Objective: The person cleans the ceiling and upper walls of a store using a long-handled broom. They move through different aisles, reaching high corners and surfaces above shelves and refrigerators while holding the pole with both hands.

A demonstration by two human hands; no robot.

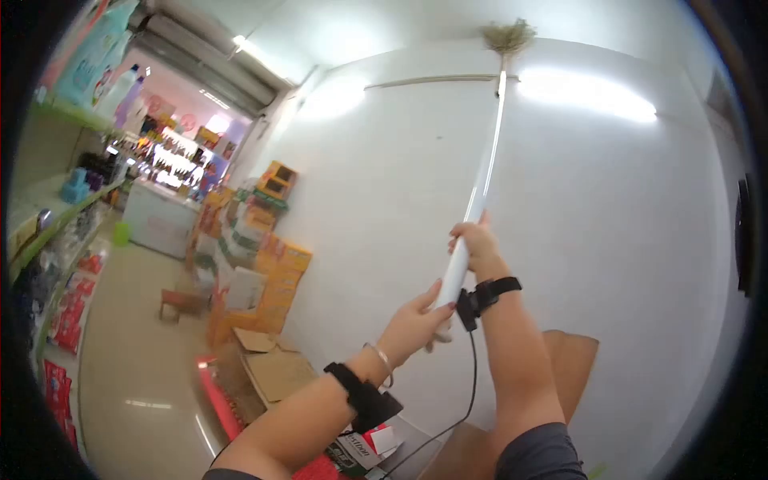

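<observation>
A long-handled broom rises from my hands toward the ceiling, its shaft white and shiny. The straw-like head is at the top of the wall, close to the ceiling and between two bright tube lights; whether it touches cannot be told. My left hand is wrapped around the thick white lower end of the handle. Higher up, my right hand grips the same handle. Black straps with small devices sit on both wrists, and a dark cable hangs from the right one.
Stacked yellow and brown cartons line the wall at left. An opened cardboard box stands below my left arm, with another brown carton behind my right arm. Shelves of goods run along the far left. A white counter or freezer stands beyond.
</observation>
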